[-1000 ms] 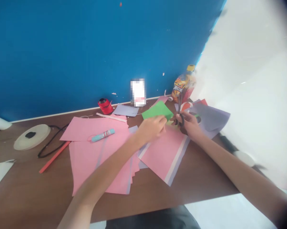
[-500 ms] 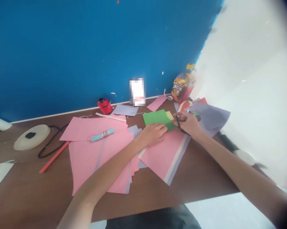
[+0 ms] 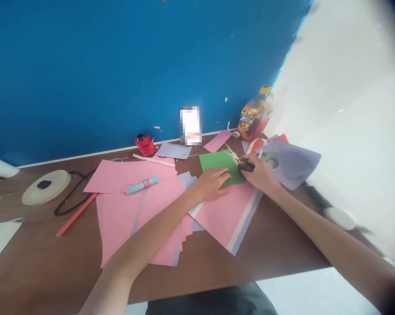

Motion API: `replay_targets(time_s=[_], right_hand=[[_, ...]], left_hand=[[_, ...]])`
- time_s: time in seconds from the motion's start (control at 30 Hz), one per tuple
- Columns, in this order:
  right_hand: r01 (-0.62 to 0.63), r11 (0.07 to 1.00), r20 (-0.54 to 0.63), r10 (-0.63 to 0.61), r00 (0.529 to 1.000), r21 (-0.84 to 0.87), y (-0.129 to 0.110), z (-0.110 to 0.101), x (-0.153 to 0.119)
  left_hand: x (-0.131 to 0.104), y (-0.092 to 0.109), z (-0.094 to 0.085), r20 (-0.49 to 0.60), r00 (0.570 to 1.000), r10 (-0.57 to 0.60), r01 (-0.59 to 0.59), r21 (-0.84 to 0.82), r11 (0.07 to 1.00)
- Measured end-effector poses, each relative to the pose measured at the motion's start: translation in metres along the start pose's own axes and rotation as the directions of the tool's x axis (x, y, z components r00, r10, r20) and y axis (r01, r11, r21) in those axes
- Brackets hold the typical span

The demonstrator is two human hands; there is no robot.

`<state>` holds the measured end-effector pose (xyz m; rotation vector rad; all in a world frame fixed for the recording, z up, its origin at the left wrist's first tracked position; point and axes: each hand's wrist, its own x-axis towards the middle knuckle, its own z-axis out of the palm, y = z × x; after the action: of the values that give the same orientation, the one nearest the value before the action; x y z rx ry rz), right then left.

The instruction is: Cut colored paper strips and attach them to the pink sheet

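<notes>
A sheet of green paper [image 3: 213, 160] lies over a pink sheet [image 3: 228, 210] edged with pale and lavender strips. My left hand [image 3: 212, 183] grips its near side, fingers bent over the top; the thumb is partly hidden. In my right hand [image 3: 263, 174] is a pair of scissors [image 3: 231, 153], the dark handles inside my fingers. Their blades stand apart and point toward the wall, at the right edge of the green paper. A bit of pale yellow paper shows near the blades.
Stacked pink sheets [image 3: 115, 227] carry a light blue glue stick [image 3: 142, 185] at left. Behind stand a red thread spool [image 3: 145, 145] and a drink bottle [image 3: 255, 116] by the blue wall. Lavender paper [image 3: 296, 159] and a tape roll [image 3: 274, 163] lie right of my right hand.
My right hand has turned the scissors: the blades, which pointed down toward me, now point away toward the wall, over the green paper's edge. My left hand stays on the paper.
</notes>
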<state>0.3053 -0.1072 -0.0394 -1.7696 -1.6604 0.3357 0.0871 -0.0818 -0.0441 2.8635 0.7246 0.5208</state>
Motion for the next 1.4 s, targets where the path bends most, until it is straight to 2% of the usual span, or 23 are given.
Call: replay_targets(time_s=[0.13, 0.2, 0.3, 0.4, 0.5, 0.6, 0.7, 0.77, 0.87, 0.97, 1.03, 1.07, 1.1, 1.17, 1.27, 1.33, 1.4], right_hand=[[0.087, 0.996, 0.084, -0.088, 0.993, 0.010, -0.005, -0.002, -0.002], [0.092, 0.996, 0.063, -0.093, 0.994, 0.022, -0.006, 0.000, -0.003], [0.070, 0.994, -0.028, -0.068, 0.997, 0.080, -0.005, 0.004, -0.004], [0.051, 0.953, -0.072, -0.031, 0.997, 0.298, -0.004, 0.004, -0.001], [0.014, 0.817, 0.016, -0.029, 0.999, 0.576, -0.007, -0.002, 0.001], [-0.036, 0.747, 0.104, -0.045, 0.994, 0.664, -0.012, -0.007, -0.001], [-0.015, 0.748, 0.083, -0.053, 0.995, 0.663, -0.015, -0.007, -0.002], [-0.006, 0.773, 0.031, -0.017, 0.999, 0.635, -0.013, -0.006, -0.002], [0.002, 0.803, -0.016, 0.010, 1.000, 0.597, -0.007, -0.005, 0.001], [0.010, 0.799, 0.005, -0.016, 1.000, 0.601, -0.004, -0.005, 0.002], [-0.036, 0.761, 0.073, -0.015, 0.997, 0.648, -0.005, -0.004, 0.002], [-0.067, 0.734, 0.110, -0.010, 0.994, 0.675, -0.006, -0.003, 0.001], [-0.095, 0.709, 0.137, -0.003, 0.991, 0.699, -0.007, -0.003, 0.000], [-0.114, 0.697, 0.147, 0.013, 0.989, 0.707, -0.010, -0.002, -0.001], [-0.079, 0.759, 0.084, 0.032, 0.996, 0.646, -0.013, -0.003, -0.001], [-0.061, 0.786, 0.054, 0.035, 0.998, 0.615, -0.013, -0.003, 0.000], [-0.061, 0.803, 0.045, 0.043, 0.998, 0.593, -0.010, -0.003, 0.002]], left_hand=[[0.001, -0.004, 0.004, -0.002, 1.000, -0.011, 0.011, 0.023, 1.000], [0.001, -0.002, 0.004, 0.005, 1.000, 0.020, -0.020, 0.081, 0.996], [0.001, 0.002, 0.000, 0.013, 0.999, 0.031, -0.032, 0.152, 0.988], [0.000, 0.004, -0.005, -0.070, 0.992, -0.103, 0.111, 0.121, 0.986], [-0.002, 0.002, -0.010, -0.169, 0.942, -0.290, 0.298, 0.023, 0.954], [-0.004, -0.001, -0.013, -0.203, 0.900, -0.387, 0.377, -0.085, 0.922], [-0.005, 0.000, -0.016, -0.231, 0.867, -0.442, 0.391, -0.238, 0.889], [-0.005, 0.000, -0.018, -0.310, 0.801, -0.513, 0.396, -0.368, 0.841], [-0.004, -0.006, -0.019, -0.434, 0.619, -0.654, 0.374, -0.570, 0.732], [-0.003, -0.018, -0.019, -0.423, 0.455, -0.784, 0.374, -0.708, 0.599], [-0.002, -0.025, -0.017, -0.385, 0.386, -0.838, 0.396, -0.751, 0.528], [-0.002, -0.028, -0.016, -0.375, 0.369, -0.850, 0.401, -0.761, 0.510], [-0.002, -0.030, -0.015, -0.372, 0.365, -0.853, 0.401, -0.764, 0.505], [-0.002, -0.031, -0.013, -0.377, 0.388, -0.841, 0.396, -0.756, 0.522], [-0.002, -0.030, -0.011, -0.371, 0.435, -0.820, 0.387, -0.746, 0.543], [-0.002, -0.030, -0.010, -0.347, 0.458, -0.818, 0.348, -0.777, 0.525], [0.000, -0.030, -0.009, -0.302, 0.508, -0.807, 0.290, -0.822, 0.491]])
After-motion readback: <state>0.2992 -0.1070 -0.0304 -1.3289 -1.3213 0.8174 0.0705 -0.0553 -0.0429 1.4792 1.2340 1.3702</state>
